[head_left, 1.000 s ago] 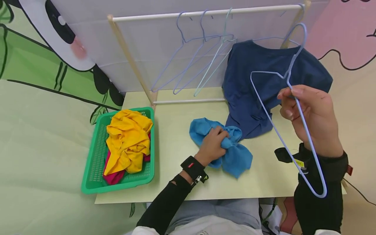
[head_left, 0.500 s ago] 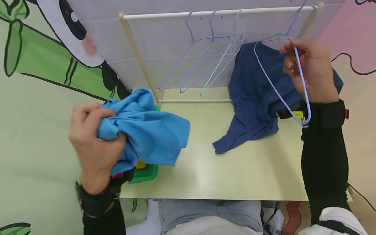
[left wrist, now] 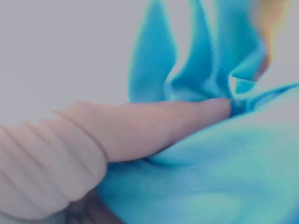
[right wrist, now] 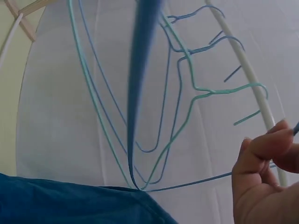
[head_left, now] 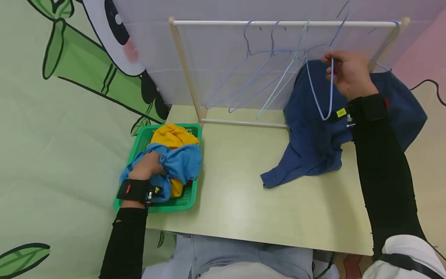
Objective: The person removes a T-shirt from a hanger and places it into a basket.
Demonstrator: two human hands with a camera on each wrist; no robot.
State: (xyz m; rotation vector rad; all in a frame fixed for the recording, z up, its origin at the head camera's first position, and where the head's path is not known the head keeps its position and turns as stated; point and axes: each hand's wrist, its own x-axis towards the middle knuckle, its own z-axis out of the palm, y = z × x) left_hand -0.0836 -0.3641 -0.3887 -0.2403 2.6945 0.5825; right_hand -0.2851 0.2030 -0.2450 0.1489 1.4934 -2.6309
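Note:
In the head view my left hand (head_left: 148,166) is down in the green basket (head_left: 170,209), gripping a bunched light blue cloth garment (head_left: 186,161). The left wrist view shows the thumb (left wrist: 163,123) pressed into folds of that blue cloth (left wrist: 210,186). A yellow cloth (head_left: 171,135) lies beneath it. My right hand (head_left: 348,75) pinches one side of a pale blue wire hanger (head_left: 312,85), whose hook is raised near the rail. Behind this hand, a navy shirt (head_left: 310,143) hangs at the rack's right end, its lower part spread on the table.
A white rail (head_left: 216,23) on wooden posts crosses the back of the table (head_left: 237,201). Two blue hangers (head_left: 248,38) and a mint green hanger (head_left: 283,75) hang from it. A lower white bar (head_left: 244,123) runs near the tabletop.
My left hand has carried the light blue garment from the table's middle leftward into the basket, over the yellow cloth. My right hand has raised the hanger toward the rail.

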